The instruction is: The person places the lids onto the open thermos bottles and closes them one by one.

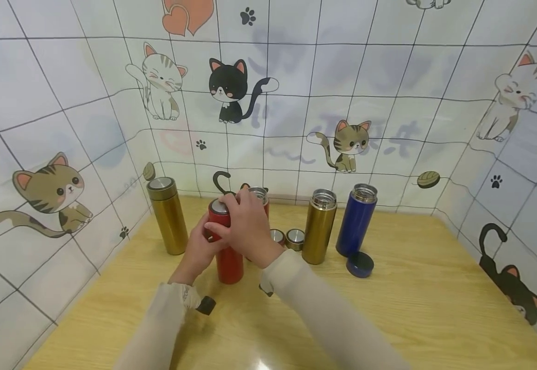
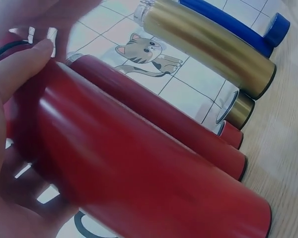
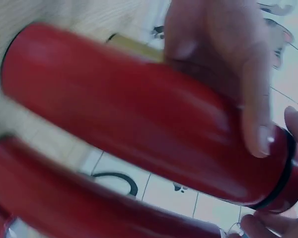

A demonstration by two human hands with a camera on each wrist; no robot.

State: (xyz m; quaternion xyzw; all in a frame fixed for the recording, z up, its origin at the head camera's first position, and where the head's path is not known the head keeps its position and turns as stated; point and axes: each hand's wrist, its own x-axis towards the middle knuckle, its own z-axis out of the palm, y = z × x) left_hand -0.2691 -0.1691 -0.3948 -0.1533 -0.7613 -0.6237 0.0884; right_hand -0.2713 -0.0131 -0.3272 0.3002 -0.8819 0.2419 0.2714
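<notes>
A red thermos (image 1: 230, 266) stands upright on the wooden table, in front of the person. Round its upper body the left hand (image 1: 199, 249) holds it, thumb (image 2: 25, 64) along the near side in the left wrist view. The right hand (image 1: 250, 226) comes from above and grips the lid (image 1: 219, 206), which sits on the bottle's top; its fingertips show at the lid's dark ring in the right wrist view. Behind the right hand, a second red thermos (image 1: 260, 195) without its lid is partly hidden.
A capped gold thermos (image 1: 168, 221) stands left. To the right are an uncapped gold thermos (image 1: 318, 234) and an uncapped blue thermos (image 1: 355, 223). A red lid (image 1: 277, 236), a gold lid (image 1: 295, 238) and a blue lid (image 1: 360, 265) lie on the table (image 1: 416, 298).
</notes>
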